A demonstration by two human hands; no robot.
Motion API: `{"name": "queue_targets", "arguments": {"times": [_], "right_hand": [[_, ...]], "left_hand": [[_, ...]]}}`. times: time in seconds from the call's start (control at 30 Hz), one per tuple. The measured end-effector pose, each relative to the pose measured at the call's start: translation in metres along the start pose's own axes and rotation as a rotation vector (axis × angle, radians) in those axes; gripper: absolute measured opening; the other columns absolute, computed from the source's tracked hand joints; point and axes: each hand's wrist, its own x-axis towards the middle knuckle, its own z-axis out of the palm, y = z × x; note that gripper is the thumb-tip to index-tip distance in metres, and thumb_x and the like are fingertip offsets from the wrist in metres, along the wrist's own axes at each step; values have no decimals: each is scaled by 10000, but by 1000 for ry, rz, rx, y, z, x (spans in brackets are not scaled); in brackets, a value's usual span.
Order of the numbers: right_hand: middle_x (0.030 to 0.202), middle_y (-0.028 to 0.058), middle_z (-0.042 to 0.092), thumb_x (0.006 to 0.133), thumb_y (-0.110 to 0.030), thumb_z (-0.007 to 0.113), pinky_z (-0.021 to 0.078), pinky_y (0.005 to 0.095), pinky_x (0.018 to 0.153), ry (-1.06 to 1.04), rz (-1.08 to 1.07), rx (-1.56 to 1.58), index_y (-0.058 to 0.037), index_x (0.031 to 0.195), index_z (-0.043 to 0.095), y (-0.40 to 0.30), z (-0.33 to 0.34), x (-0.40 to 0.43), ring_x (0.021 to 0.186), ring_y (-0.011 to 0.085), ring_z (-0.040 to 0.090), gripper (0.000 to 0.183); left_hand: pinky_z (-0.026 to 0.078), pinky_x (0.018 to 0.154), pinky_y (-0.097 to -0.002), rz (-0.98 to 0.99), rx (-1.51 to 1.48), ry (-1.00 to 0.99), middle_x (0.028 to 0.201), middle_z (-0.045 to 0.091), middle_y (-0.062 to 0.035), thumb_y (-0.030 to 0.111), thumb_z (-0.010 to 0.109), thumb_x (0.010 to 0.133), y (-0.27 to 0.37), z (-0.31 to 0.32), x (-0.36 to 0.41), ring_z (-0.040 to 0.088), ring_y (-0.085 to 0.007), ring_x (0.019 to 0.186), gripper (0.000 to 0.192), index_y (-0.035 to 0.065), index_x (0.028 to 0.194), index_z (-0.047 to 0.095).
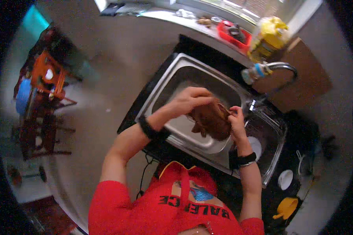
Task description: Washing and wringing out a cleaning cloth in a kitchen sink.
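Observation:
A soft-looking brown item point(209, 120), blurred and of a kind I cannot tell, hangs over the large basin of a stainless steel sink point(207, 150). My left hand point(191, 101) curls over its upper left side, the fingertips partly hidden. On the opposite side, my right hand point(237, 120) pinches its edge with bent fingers. Both wrists wear dark bands. The basin's floor shows below and to the left of the item.
A curved tap point(285, 67) with a cloth-wrapped end stands beyond the sink. The smaller basin holds a white dish point(255, 147). At the right are a white bowl point(285, 179) and a yellow item point(286, 208). A red basket point(234, 38) sits on the windowsill.

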Motion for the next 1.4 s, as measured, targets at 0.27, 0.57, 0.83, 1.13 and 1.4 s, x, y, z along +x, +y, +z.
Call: {"name": "queue_targets", "arguments": {"times": [0.27,0.57,0.83,1.13,1.4], "right_hand": [[911,47,529,657,-14,471,434,272,740,54,82,507,-60,1097,456,-13,-9,-7,870,157,511,443],[902,27,552,689,-164,643,431,300,648,405,-502,-781,-65,927,543,22,-13,-13,787,187,541,277],[1106,48,517,797,-303,538,416,343,800,-23,-692,-250,-96,1054,515,15,16,-49,995,212,499,331],[1247,64,386,857,-256,457,302,332,949,13,206,1009,-94,1261,311,15,73,-66,1152,198,370,459],[1356,58,218,837,-163,486,190,315,1011,-176,135,693,-82,1362,64,16,52,-74,1253,187,210,678]], "left_hand": [[363,872,-274,118,-202,274,1103,495,-80,101,500,824,1,-43,-11,477,-165,1014,214,10,1015,530],[439,692,-461,247,581,195,992,506,-262,62,494,795,-13,9,-10,505,-439,857,363,45,1130,356],[233,999,-389,443,754,-9,1326,267,-200,220,518,829,-35,99,-27,292,-307,1221,429,69,1205,377],[360,874,-460,184,106,440,1090,485,-162,249,440,856,-132,130,12,455,-340,1013,308,56,1097,444],[509,612,-325,-297,-609,147,924,573,-77,286,523,829,-110,119,27,565,-196,753,337,45,1063,508]]}}
